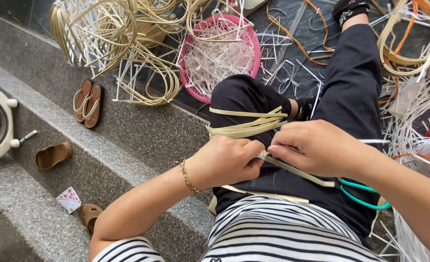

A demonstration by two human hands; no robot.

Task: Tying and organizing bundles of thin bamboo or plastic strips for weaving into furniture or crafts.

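Between both hands' fingertips, cream strip, pinched

Pretty bright, even daylight here, soft shadows only, tucked under both hands where they pinch the strip. Sharp around the grip, slightly softer toward the corners. Wide-angle lens bends the stone steps left of the grip, no real glare

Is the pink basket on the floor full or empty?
Full: the pink basket is heaped to its rim with thin white strips.
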